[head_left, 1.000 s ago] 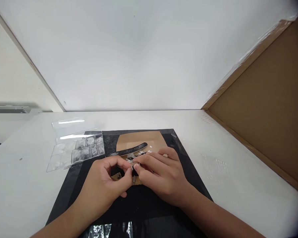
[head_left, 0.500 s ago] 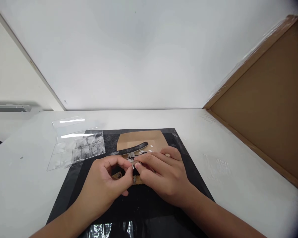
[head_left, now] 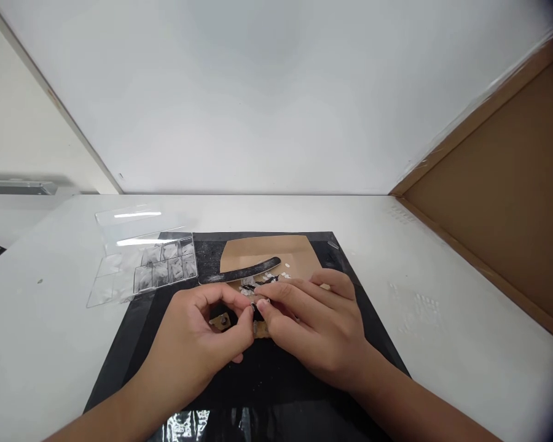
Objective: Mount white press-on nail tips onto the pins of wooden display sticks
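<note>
Left hand: curled in over the black mat, thumb and forefinger pinched on a small dark piece.
Right hand: fingertips pressed to the same piece, so both hands meet, clamped on it together.
Small piece: low over the near edge of the brown card; too tiny to identify.
Nail file: lying across the card, just beyond the fingers, with pale chips scattered beside it.
Clear tray: compartmented, open, on the desk at the mat's left corner.
Doing it well: I'd judge a light, steady pinch close to the card, wrists resting.
</note>
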A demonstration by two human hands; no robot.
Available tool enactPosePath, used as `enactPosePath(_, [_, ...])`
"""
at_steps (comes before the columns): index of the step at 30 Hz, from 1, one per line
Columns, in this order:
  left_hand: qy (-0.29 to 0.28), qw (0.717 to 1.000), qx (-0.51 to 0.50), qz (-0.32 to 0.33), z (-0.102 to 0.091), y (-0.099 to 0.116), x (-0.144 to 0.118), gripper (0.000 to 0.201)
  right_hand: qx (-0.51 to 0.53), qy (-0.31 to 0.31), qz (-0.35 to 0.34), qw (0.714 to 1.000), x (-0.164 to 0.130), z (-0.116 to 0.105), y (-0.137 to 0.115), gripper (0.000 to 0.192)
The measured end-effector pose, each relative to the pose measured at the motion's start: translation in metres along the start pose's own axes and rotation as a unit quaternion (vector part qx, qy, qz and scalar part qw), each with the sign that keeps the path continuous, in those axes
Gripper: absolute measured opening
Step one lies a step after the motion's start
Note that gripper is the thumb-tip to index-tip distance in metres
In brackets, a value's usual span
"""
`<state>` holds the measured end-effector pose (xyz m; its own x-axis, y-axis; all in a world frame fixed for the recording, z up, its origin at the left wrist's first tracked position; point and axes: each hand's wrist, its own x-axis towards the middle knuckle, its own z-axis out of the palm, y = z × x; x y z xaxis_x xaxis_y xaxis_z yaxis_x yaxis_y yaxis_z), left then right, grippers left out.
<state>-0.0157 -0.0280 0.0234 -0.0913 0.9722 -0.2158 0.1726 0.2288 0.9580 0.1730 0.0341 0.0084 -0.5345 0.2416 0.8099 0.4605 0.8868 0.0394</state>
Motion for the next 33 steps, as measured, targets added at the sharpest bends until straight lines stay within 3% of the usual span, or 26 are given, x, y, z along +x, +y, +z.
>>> enactPosePath(20, [0.056, 0.997, 0.041, 0.032, 0.0041, 0.0001, -0.0012, 0.015, 0.018, -0.008, 0.017, 1.0, -0.0013, 0.003, -0.003, 0.024])
enactPosePath(33, [0.052, 0.996, 0.058, 0.04, 0.0021, -0.0042, -0.0007, 0.014, 0.041, -0.027, 0.033, 0.998, -0.005, 0.0062, 0.0003, 0.022])
